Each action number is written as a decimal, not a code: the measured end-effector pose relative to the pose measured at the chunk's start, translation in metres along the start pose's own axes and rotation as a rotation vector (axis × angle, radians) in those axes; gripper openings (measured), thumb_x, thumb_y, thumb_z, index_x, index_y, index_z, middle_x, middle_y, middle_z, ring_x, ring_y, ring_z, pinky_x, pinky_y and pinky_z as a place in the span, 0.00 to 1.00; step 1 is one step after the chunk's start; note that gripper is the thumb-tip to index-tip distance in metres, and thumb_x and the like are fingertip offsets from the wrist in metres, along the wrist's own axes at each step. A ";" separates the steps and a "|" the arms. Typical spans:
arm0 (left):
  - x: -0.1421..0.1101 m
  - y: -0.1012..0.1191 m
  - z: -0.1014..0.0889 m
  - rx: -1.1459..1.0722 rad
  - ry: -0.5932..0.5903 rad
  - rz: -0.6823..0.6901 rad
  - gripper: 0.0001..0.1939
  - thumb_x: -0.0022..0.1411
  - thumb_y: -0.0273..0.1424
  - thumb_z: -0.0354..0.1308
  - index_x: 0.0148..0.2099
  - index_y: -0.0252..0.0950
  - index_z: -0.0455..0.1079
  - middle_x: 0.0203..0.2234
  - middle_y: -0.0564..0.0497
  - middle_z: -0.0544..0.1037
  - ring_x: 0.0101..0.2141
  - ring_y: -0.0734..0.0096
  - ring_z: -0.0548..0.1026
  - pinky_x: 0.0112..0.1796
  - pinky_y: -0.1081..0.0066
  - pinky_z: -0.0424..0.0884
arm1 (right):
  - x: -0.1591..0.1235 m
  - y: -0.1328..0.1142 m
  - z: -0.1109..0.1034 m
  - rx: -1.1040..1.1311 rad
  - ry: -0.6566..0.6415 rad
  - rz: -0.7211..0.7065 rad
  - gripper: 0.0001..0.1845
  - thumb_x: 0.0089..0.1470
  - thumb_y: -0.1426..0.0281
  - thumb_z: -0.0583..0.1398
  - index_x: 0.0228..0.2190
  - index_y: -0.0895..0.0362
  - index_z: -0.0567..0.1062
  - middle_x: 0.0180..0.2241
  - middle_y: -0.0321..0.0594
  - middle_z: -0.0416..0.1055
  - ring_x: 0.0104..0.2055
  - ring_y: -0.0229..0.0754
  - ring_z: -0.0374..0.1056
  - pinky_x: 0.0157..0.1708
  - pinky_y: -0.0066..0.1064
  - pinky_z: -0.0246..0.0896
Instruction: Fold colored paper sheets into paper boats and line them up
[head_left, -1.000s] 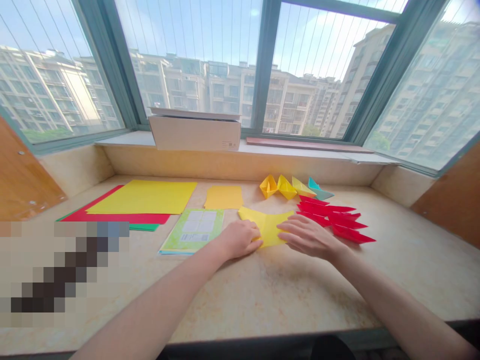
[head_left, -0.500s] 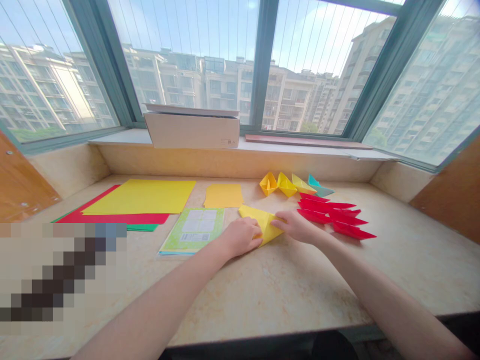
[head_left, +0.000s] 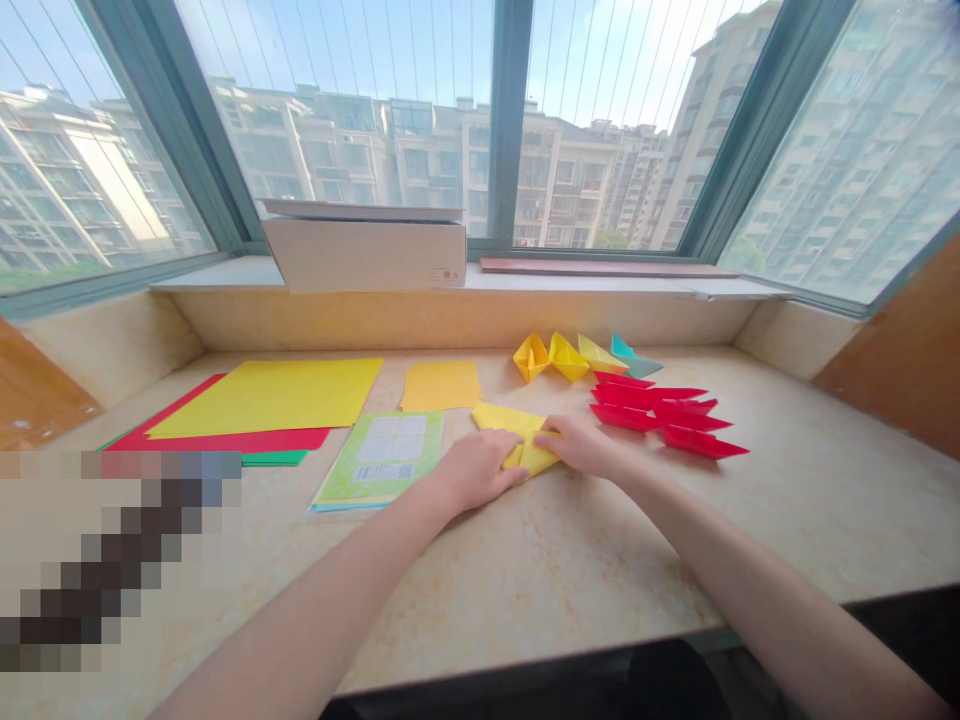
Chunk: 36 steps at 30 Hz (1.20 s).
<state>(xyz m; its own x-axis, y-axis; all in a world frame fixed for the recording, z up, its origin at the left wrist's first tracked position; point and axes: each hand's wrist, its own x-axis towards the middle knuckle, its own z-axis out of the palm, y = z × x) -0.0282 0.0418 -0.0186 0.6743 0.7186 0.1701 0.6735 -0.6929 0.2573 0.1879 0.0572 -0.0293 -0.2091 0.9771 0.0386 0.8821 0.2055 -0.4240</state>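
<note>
A partly folded yellow paper (head_left: 517,425) lies on the stone counter (head_left: 570,570) in front of me. My left hand (head_left: 472,470) rests on its near left edge with the fingers curled over the paper. My right hand (head_left: 581,445) grips its right side, fingers pressed together on the fold. Both hands hold the same sheet down against the counter.
Folded paper boats, three yellow (head_left: 559,357) and one teal (head_left: 630,357), stand behind the hands, with several red folded pieces (head_left: 664,415) at the right. Large yellow (head_left: 274,395), red and green sheets, an orange sheet (head_left: 440,385) and a green paper pack (head_left: 379,460) lie left. A cardboard box (head_left: 367,250) sits on the sill.
My right hand has moved left and folded the paper's right flap over, so the sheet is narrower. The left hand stays on it. The view has shifted slightly.
</note>
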 end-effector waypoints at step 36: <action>0.004 0.003 0.007 0.203 0.031 0.183 0.20 0.69 0.29 0.44 0.58 0.34 0.69 0.52 0.45 0.76 0.44 0.57 0.72 0.48 0.58 0.67 | 0.000 0.009 0.000 0.056 0.102 -0.097 0.14 0.63 0.69 0.55 0.48 0.58 0.73 0.43 0.46 0.74 0.43 0.44 0.70 0.41 0.30 0.62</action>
<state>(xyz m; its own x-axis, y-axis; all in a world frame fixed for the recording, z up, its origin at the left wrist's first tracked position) -0.0216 0.0422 -0.0237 0.7831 0.5795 0.2259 0.5901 -0.8070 0.0246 0.1957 0.0594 -0.0325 -0.2451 0.9540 0.1726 0.8342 0.2983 -0.4638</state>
